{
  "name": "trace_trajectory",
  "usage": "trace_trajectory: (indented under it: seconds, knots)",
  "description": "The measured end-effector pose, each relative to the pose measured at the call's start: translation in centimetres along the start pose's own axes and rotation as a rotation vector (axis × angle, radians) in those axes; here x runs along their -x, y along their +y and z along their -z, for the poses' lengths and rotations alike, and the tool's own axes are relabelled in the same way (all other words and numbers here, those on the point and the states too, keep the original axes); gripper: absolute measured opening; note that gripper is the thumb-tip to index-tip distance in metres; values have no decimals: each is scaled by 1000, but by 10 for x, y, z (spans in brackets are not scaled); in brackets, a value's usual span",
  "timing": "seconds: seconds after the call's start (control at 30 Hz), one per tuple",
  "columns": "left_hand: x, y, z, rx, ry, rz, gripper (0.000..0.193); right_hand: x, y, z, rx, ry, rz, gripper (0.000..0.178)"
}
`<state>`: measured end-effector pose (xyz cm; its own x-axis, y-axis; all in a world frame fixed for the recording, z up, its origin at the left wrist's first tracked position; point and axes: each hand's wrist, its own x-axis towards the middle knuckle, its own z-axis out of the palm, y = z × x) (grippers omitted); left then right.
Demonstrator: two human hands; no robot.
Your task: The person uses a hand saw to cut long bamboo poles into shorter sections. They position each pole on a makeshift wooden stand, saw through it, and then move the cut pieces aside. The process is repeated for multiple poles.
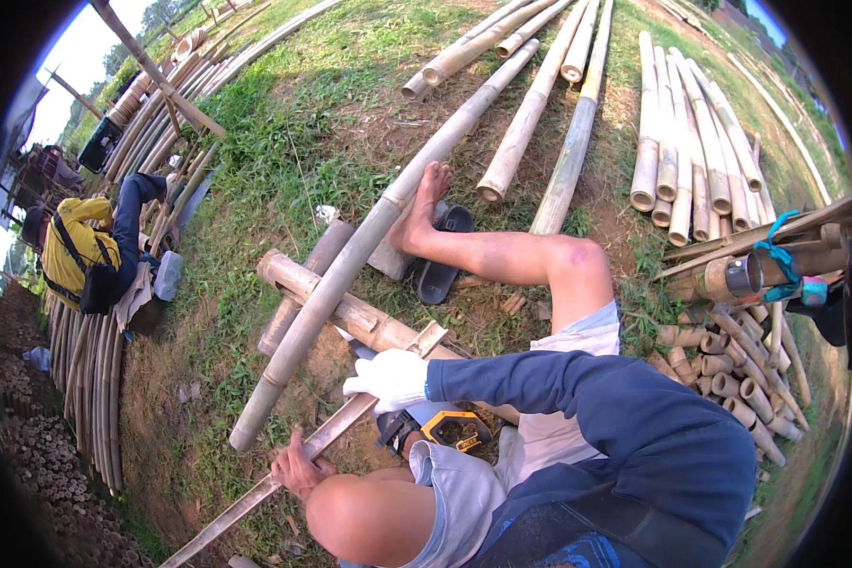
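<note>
Near the lower middle of the frame, a split bamboo strip (329, 433) slants from the lower left toward the centre. The left hand (299, 465) (bare, partly behind the knee) grips it low down; the right hand (389, 379), in a white glove, is closed around it higher up. A saw (434, 423) with a yellow-and-black handle sits just beside the glove. Above, a long bamboo pole (327, 293) crosses a thicker pole (362, 317).
</note>
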<state>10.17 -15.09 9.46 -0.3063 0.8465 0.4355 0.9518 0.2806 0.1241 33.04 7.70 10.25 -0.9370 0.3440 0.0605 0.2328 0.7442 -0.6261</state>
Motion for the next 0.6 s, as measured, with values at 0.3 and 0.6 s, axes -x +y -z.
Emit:
trace_trajectory:
  seconds: [0.3,0.6]
  knots:
    - [-82,40,89,-347,240,-388,37,17,-24,-40,-367,300,-67,53]
    - [-110,71,35,844,570,-69,50,-30,-69,-16,-832,595,-43,62]
